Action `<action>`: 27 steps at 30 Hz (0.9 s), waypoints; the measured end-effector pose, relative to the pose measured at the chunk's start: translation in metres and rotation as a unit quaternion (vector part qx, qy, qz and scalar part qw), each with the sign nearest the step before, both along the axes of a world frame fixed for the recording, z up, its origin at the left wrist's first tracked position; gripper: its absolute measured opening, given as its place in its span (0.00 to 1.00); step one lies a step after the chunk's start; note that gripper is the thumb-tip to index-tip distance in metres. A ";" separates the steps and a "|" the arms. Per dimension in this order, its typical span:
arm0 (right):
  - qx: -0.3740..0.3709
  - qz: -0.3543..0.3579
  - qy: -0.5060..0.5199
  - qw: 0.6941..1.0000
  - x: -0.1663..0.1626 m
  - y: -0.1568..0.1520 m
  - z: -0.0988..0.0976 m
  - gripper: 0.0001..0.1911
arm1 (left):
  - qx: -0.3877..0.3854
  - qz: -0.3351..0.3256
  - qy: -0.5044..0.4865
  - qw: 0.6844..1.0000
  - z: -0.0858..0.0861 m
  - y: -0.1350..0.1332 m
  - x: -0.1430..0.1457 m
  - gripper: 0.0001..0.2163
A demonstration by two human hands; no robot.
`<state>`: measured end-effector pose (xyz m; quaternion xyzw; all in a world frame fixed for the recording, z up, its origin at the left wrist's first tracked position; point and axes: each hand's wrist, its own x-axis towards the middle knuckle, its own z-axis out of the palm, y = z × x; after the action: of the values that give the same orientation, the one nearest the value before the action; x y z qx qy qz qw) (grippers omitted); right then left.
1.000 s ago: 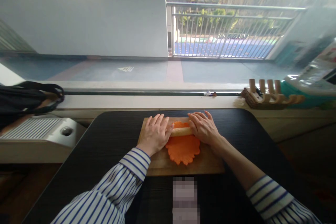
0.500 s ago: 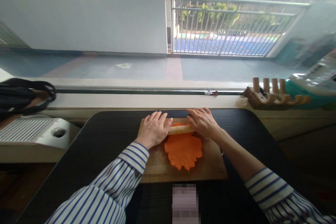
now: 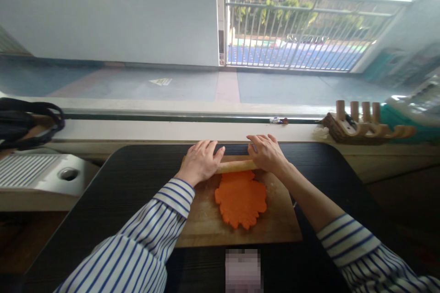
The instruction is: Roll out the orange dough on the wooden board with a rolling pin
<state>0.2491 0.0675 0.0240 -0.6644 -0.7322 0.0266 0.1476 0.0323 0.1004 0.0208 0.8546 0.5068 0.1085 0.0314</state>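
Observation:
A flattened sheet of orange dough [image 3: 241, 199], ragged along its near edge, lies on a wooden board [image 3: 202, 231]. Across its far end rests a pale wooden rolling pin [image 3: 237, 166]. My left hand [image 3: 202, 161] covers the pin's left end, fingers pointing away from me and thumb along the pin. Over the right end curls my right hand [image 3: 268, 153], fingertips bent forward. Both palms press on the pin, hiding its ends. The middle of the pin shows between the hands and touches the dough.
The board sits on a black table [image 3: 137, 192] against a white window sill [image 3: 165, 131]. A wooden rack with pegs [image 3: 364, 123] stands on the sill at right. A black bag [image 3: 27, 123] is at far left. A pixelated pinkish rectangle [image 3: 243, 270] lies near the front.
The rolling pin and both hands have moved slightly away from me over the dough, towards its far edge. More of the dough shows on the near side. The view has shifted a little.

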 end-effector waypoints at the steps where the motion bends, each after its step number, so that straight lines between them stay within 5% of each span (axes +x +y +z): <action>1: 0.001 -0.001 -0.004 1.000 0.000 0.002 0.000 0.19 | 0.004 -0.001 -0.003 1.000 0.000 0.002 0.000 0.24; 27: -0.011 -0.035 -0.075 0.996 -0.004 0.020 0.005 0.17 | 0.056 0.005 -0.002 0.998 0.004 0.025 0.005 0.21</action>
<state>0.2447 0.0873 0.0292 -0.6915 -0.7170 -0.0203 0.0857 0.0376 0.1257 0.0245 0.8520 0.5044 0.1391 -0.0163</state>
